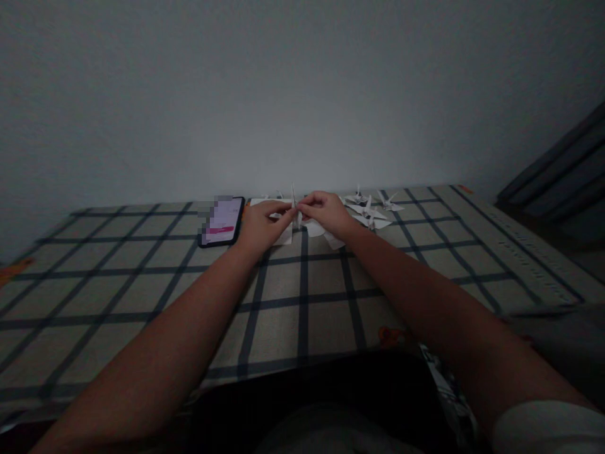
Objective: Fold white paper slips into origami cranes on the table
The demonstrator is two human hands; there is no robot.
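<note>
One folded paper: white, held upright between the two hands, straight ahead of the person and towards the wall; its narrow tip rises above the fingers.
Long axis: roughly vertical, crossing the line that runs from one hand to the other — in this dim light the separate folds are hard to make out.
Left hand: thumb and forefinger pinch the paper from its left side.
Right hand: thumb and forefinger pinch it from the right, the other fingers curled in.
Nearer hand: neither — both touch the paper, their tips almost meeting.
Loose white paper: flat on the checked tablecloth, below the right hand.
Paper cranes: about four, wings spread, clustered just right of and beyond the right hand.
Phone: lit screen up, just beside the left hand, on its left.
</note>
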